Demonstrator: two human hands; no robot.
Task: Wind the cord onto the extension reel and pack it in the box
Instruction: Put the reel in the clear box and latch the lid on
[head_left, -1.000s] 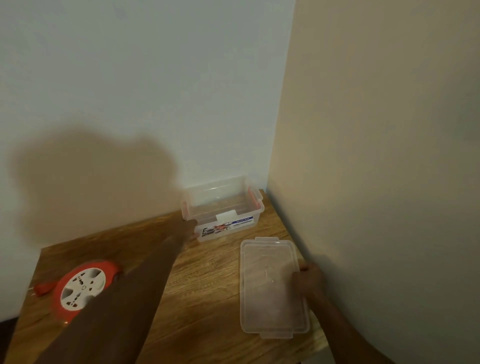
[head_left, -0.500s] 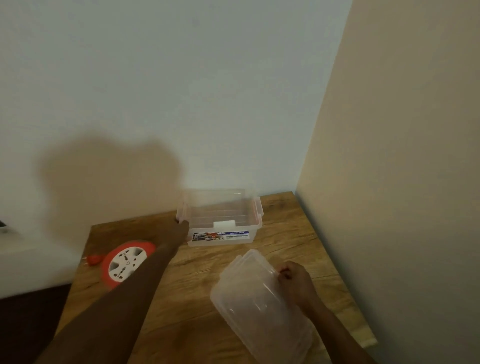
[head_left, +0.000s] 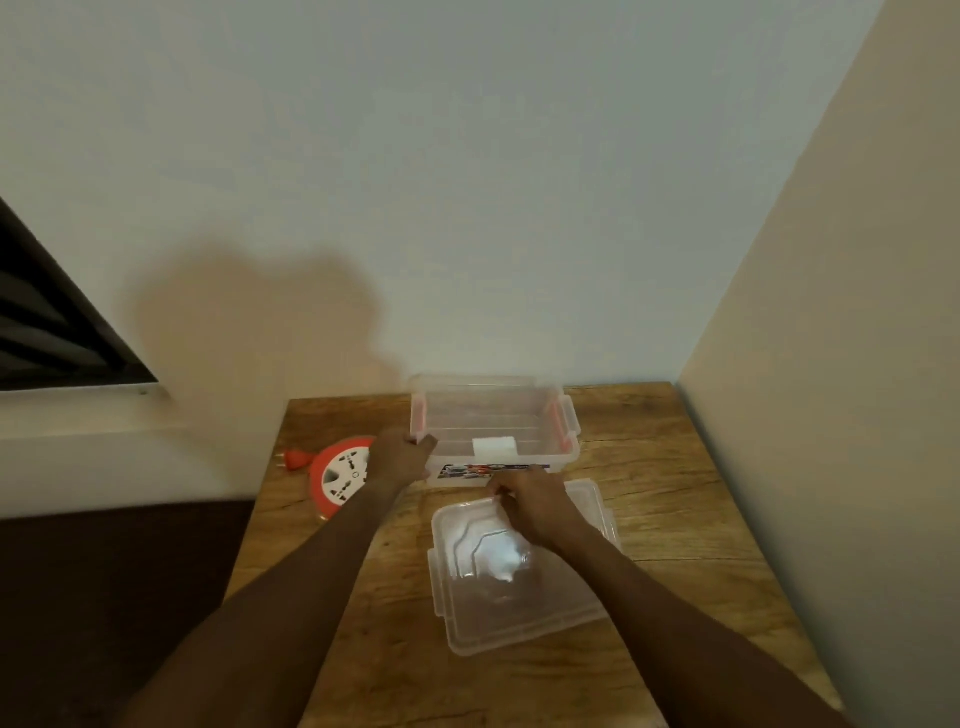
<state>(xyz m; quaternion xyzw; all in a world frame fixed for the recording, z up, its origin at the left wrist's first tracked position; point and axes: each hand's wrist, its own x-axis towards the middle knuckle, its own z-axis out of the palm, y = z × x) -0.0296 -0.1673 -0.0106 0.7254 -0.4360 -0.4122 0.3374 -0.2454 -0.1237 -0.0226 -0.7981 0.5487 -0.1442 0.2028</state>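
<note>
Left hand (head_left: 399, 460), at frame centre-left, curled round the near left corner of the clear plastic box (head_left: 493, 428), thumb by the orange latch (head_left: 417, 422). Right hand (head_left: 530, 501), just below centre, pinching the far edge of the translucent lid (head_left: 514, 577), fingers bent over its rim. Lid a rounded rectangle with stepped ridges and a bright glare patch, lying slightly askew on the wooden table (head_left: 675, 499), just in front of the box. Box open, smooth-walled, rectangular, with a second orange latch on the right end and a printed label (head_left: 488, 471) on the near wall, set against the white back wall. Round orange extension reel (head_left: 340, 475) with white socket face flat on the table at centre-left, partly hidden behind the left wrist; orange plug (head_left: 293, 459) beside it at the table's left edge. Wood grain coarse and knotted. Beige wall filling the right of frame; dark slatted panel (head_left: 47, 327) at upper left.
</note>
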